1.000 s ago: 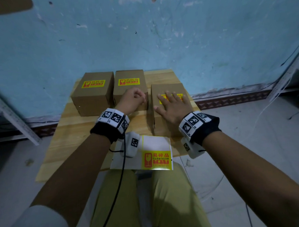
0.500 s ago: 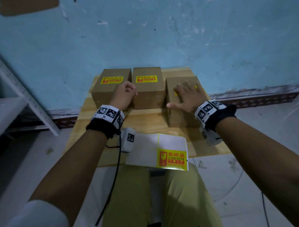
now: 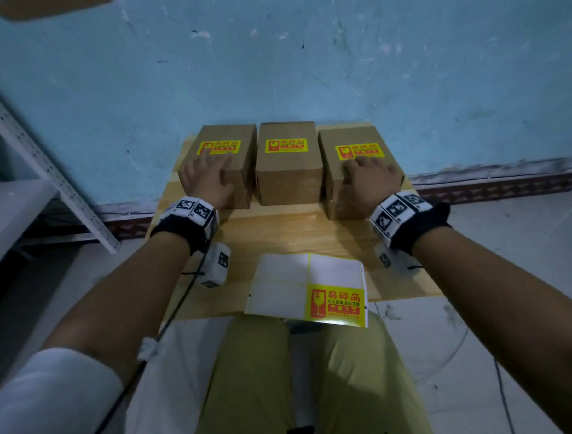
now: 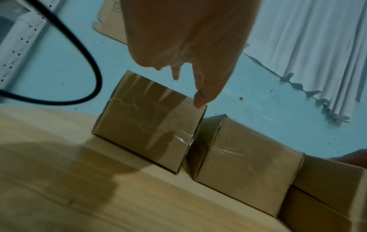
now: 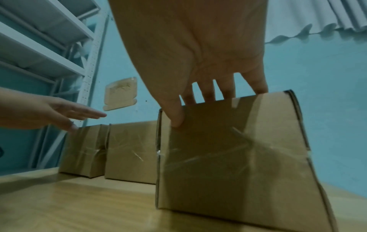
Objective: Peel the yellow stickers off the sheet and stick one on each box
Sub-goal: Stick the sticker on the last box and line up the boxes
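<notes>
Head view, item by item. Three brown cardboard boxes stand in a row at the back of a pale wooden table (image 3: 279, 236), against a blue wall; each top carries one yellow rectangular sticker with red print.

Left brown cardboard box (image 3: 221, 160): the left hand (image 3: 206, 181) lies flat on its near top edge, fingers straight and spread, holding nothing. Its yellow sticker (image 3: 218, 147) sits just beyond the fingertips.

Middle brown cardboard box (image 3: 288, 161): untouched, sticker (image 3: 286, 145) square and flat.

Right brown cardboard box (image 3: 358, 167): it stands slightly nearer than the other two. The right hand (image 3: 371, 177) rests over its near top edge; in the right wrist view the fingers lie straight over the top and the thumb (image 5: 175, 116) presses the front face, a light hold, not a clench. Its sticker (image 3: 359, 151) lies just beyond the fingers.

White backing sheet (image 3: 306, 289): at the table's near edge, overhanging it slightly, one yellow sticker (image 3: 336, 305) remaining in its near right corner.

Judgement: every box is labelled, so what remains is tidying. To do that well, push the right box back level with its neighbours, keep palms off the labels while sliding, then rub each label from centre outward to seat its edges.
</notes>
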